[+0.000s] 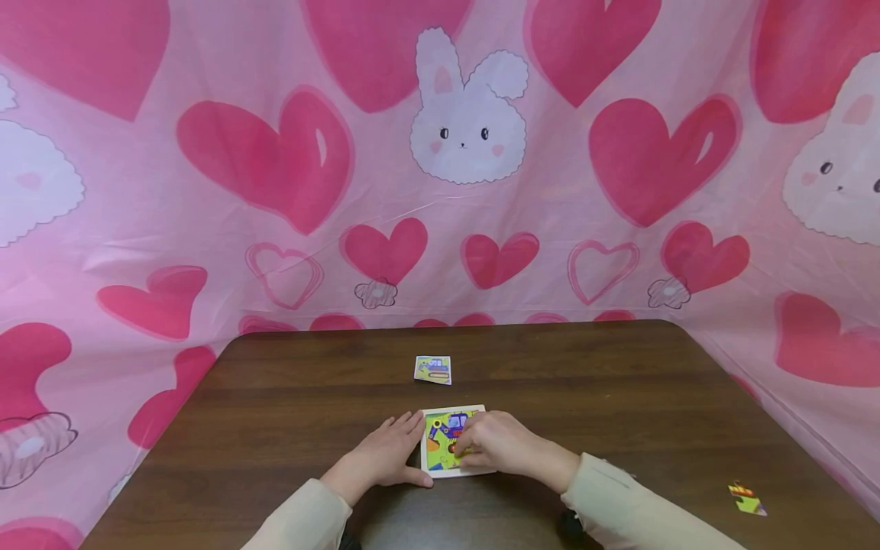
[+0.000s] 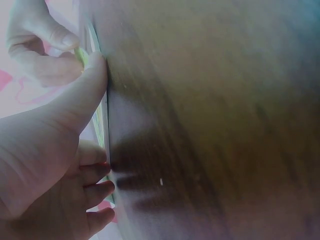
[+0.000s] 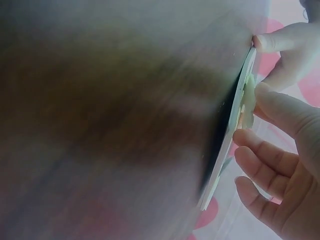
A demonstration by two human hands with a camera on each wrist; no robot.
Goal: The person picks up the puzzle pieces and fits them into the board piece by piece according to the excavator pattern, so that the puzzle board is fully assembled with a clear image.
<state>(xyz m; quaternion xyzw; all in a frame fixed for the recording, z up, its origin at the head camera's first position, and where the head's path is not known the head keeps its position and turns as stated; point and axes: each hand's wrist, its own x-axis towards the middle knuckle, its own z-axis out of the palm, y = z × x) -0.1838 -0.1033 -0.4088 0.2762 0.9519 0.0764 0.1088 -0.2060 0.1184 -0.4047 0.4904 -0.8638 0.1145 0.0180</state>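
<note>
A white-bordered puzzle board with a picture of a blue digger on yellow-green lies flat on the table. My left hand rests along the board's left side, fingers extended and thumb at the lower left corner. Over the board's right part, my right hand pinches a yellow-green puzzle piece between thumb and fingers. In the left wrist view the piece stands tilted up from the board. Its printed face is mostly hidden by the fingers.
Behind the board lies a small picture card showing a similar digger. A loose puzzle piece sits far to the right on the brown wooden table. A pink cloth with hearts and rabbits hangs along the table's back and sides.
</note>
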